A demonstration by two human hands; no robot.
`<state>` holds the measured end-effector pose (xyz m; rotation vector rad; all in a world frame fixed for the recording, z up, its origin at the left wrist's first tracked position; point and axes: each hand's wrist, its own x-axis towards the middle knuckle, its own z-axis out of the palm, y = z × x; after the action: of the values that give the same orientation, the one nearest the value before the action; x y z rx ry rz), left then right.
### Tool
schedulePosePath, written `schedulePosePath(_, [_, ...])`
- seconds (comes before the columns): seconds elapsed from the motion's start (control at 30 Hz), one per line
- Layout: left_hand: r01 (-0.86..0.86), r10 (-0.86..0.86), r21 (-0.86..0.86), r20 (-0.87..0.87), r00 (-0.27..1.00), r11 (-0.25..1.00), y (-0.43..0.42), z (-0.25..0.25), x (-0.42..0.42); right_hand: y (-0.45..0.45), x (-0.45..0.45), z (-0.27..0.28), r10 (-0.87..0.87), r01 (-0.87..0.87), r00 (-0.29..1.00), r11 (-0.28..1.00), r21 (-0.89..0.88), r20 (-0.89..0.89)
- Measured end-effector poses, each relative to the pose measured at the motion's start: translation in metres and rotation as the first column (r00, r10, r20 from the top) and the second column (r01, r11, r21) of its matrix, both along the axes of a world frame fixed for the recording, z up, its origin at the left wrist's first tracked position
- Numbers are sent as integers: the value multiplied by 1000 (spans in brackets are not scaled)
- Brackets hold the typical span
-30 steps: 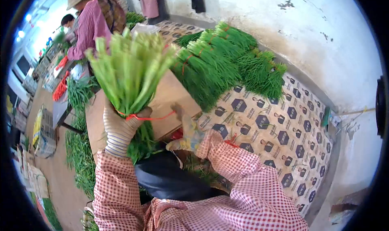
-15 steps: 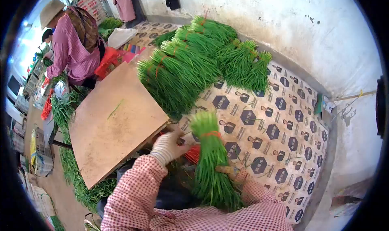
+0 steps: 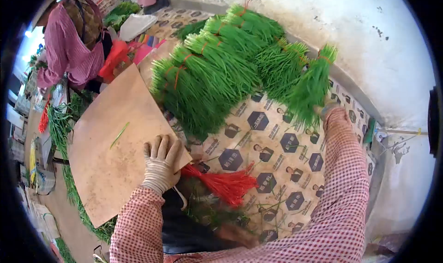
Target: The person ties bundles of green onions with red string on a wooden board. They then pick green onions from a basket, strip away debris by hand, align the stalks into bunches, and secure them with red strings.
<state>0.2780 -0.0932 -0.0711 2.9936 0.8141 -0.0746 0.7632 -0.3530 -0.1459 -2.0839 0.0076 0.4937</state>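
My left hand (image 3: 161, 159), in a pale striped glove, lies with fingers spread on the near corner of a brown board (image 3: 115, 138). One thin green blade rests on that board. Out to the right, my right hand (image 3: 326, 110) grips a bunch of chives (image 3: 314, 85) around its leafy end, partly hidden by the leaves. A red tie binds this bunch near its pale stem ends. It is at the right end of a row of tied chive bunches (image 3: 217, 69). Red ties (image 3: 226, 184) lie in a bundle right of the board.
Printed paper (image 3: 263, 147) with loose blades covers the floor, bordered by a stained white wall (image 3: 360, 23). A person in a pink checked top (image 3: 69, 46) works at the upper left. Loose greens (image 3: 69, 184) lie along the board's left side.
My right hand has carried the chive bunch up and right, to the end of the row. My left hand has moved left from beside the bunch onto the board.
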Motion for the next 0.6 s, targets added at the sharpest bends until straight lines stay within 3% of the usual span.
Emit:
schedulePosePath(0.17, [7,-6,-21,33,999,1000,-1,3,3,-29,-131,-153,-8,-9,955,998,-55,-296])
schedulePosePath(0.3, [14,-16,18,73,997,1000,0,10,3,-88,-280,-234,-119,27,794,986,-162,-596])
schedulePosePath(0.43, [52,-57,70,70,996,996,1,11,7,-134,-367,-250,-270,106,646,958,-266,-714])
schedulePosePath(0.57, [70,-80,67,148,986,995,4,8,7,-152,-378,-254,-316,136,621,945,-298,-718])
schedulePosePath(0.6, [62,-71,63,153,986,996,5,6,4,-154,-381,-262,-242,129,658,969,-210,-713])
